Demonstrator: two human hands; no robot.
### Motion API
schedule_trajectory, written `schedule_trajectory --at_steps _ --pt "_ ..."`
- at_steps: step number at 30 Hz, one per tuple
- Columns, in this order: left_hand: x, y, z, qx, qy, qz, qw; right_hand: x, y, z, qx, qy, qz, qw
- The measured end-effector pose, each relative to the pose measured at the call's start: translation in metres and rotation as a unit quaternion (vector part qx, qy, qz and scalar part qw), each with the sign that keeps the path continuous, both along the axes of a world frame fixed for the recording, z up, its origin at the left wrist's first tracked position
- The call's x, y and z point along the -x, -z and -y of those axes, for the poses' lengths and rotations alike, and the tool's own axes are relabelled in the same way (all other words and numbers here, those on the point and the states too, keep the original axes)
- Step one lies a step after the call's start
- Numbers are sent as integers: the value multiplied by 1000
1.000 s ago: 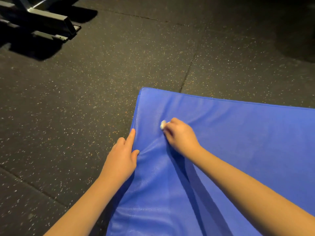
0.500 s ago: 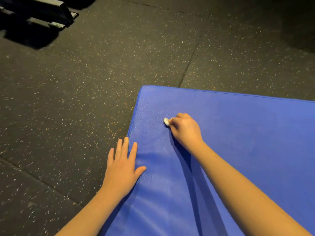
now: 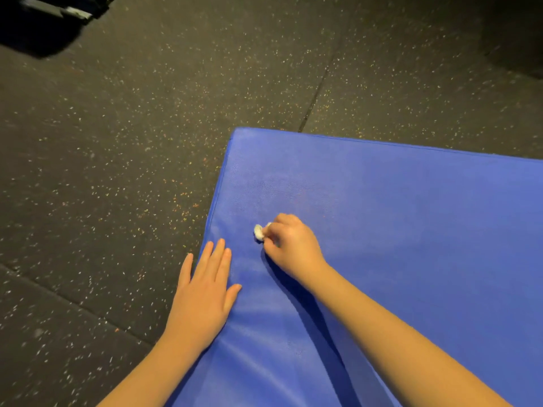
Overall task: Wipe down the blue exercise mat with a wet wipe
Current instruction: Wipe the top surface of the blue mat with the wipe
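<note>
Our left hand point(image 3: 202, 295) lies flat, fingers straight, on the left edge of the blue exercise mat point(image 3: 396, 230), while our right hand point(image 3: 289, 245) pinches a small balled white wet wipe point(image 3: 258, 232) against its smooth, faintly grained vinyl. Beneath the mat lies speckled black rubber flooring point(image 3: 117, 142).

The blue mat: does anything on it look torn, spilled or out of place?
Nothing stands out. The blue mat shows no tear or spill. The only unusual detail is that the wet wipe is just a small wad pinched by the right hand.
</note>
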State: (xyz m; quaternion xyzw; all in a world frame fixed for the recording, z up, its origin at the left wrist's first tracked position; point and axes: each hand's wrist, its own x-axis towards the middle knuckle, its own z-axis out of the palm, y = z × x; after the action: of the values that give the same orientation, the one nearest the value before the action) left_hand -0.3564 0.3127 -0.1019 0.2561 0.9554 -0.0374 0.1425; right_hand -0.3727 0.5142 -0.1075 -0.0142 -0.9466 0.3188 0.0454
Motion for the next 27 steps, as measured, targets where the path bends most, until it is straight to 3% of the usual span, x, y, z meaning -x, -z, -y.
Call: schedule_trajectory --at_steps 2,3,7,8,10,13,15,18,19,23,24,27 --pt "-14 -1 3 -10 -6 -7 1000 -7 -1 -9 -33 -100 -21 994" --pt "-24 0 5 -17 -6 -10 1000 -3 -1 -18 -47 -89 -24 995" --pt "-55 2 14 -37 -17 3 999 8 8 -36 -24 158 -54 986" --pt "-55 3 15 -37 -19 4 999 3 8 -26 -17 147 -63 987" --pt "-53 3 15 -36 -17 1 999 -17 6 1 -5 12 -44 999" --pt "-52 3 15 -38 -14 -2 999 -37 2 9 -24 -164 2 986" --pt "-52 2 15 -44 -17 -7 999 -25 4 -7 -37 -108 -4 993" --pt "-53 -4 13 -46 -29 -10 998 -13 9 -12 -14 86 -46 995" --pt "-56 -6 13 -45 -40 -11 998 -17 8 -3 -8 93 -53 994" --pt "-74 -12 23 -46 -53 7 998 -57 6 23 -25 -184 -38 982" --pt "-77 -13 26 -48 -51 11 997 -54 4 14 -29 -207 -50 977" --pt "-80 -12 29 -60 -59 24 996 -31 4 -10 -70 -78 -118 988"
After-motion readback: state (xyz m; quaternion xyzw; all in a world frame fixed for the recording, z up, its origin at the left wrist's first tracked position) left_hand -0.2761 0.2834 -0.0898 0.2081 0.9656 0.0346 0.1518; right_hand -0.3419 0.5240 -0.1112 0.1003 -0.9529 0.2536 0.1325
